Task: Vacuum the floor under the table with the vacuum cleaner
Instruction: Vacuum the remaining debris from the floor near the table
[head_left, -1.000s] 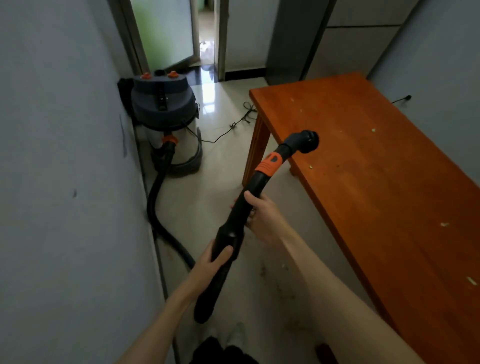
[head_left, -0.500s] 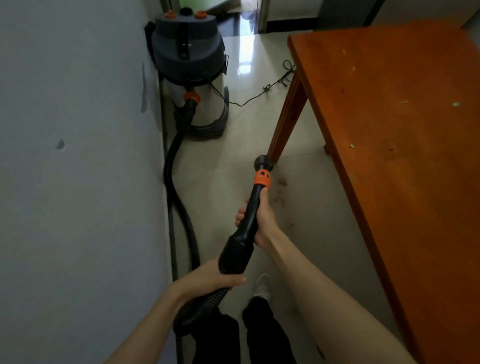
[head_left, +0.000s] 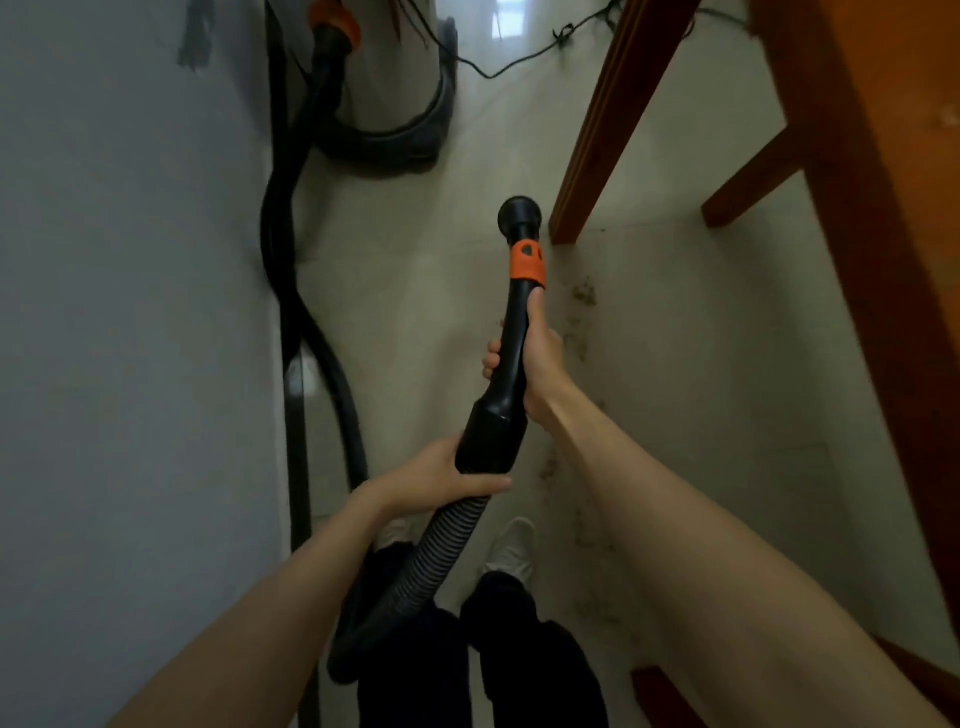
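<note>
Pale tiled floor (head_left: 415, 291) runs between a grey wall (head_left: 130, 364) at 9 o'clock and the orange wooden counter (head_left: 883, 208) at 3 o'clock. Vacuum cleaner canister (head_left: 395, 93) stands at 12 o'clock; its hose (head_left: 291, 291) runs along the wall. Right hand (head_left: 535, 358) has its grip wrapped around the black wand (head_left: 511, 332). Left hand (head_left: 441, 480) grips the wand's thick rear end. Nozzle (head_left: 519, 215) sits just beside the counter leg (head_left: 608, 119), with dust (head_left: 584, 296) near at 3 o'clock
</note>
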